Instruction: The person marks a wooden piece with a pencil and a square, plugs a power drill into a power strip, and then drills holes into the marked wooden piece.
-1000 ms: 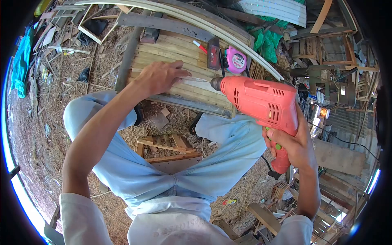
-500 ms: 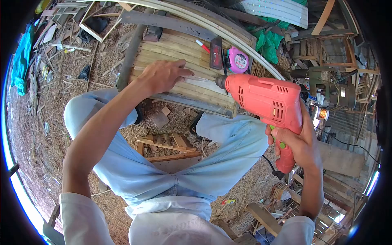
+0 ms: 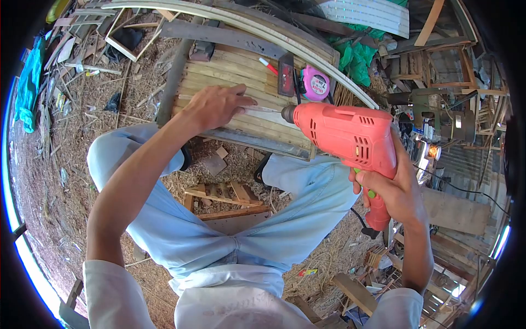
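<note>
My right hand (image 3: 394,192) is wrapped round the grip of a red power drill (image 3: 345,134), with the thumb near its green trigger. The drill lies level, its black chuck (image 3: 289,113) pointing left toward my left hand. On the slatted wooden bench top (image 3: 235,70), my left hand (image 3: 216,107) grips a thin pale strip of wood (image 3: 266,114) between thumb and fingers. The strip's right end reaches the front of the chuck; whether a bit touches it I cannot make out. A pink tape measure (image 3: 315,84) sits just beyond the drill.
Beside the tape measure are a dark case with red contents (image 3: 286,77) and a red-and-white marker (image 3: 268,66). A long curved wooden strip (image 3: 246,27) crosses the bench's far side. Wood scraps (image 3: 224,194) and shavings cover the ground. The drill's cord (image 3: 361,222) hangs below its grip.
The drill in my right hand has shifted a little to the left, bringing the chuck closer to my left hand. My left hand has stayed nearly in place on the strip.
</note>
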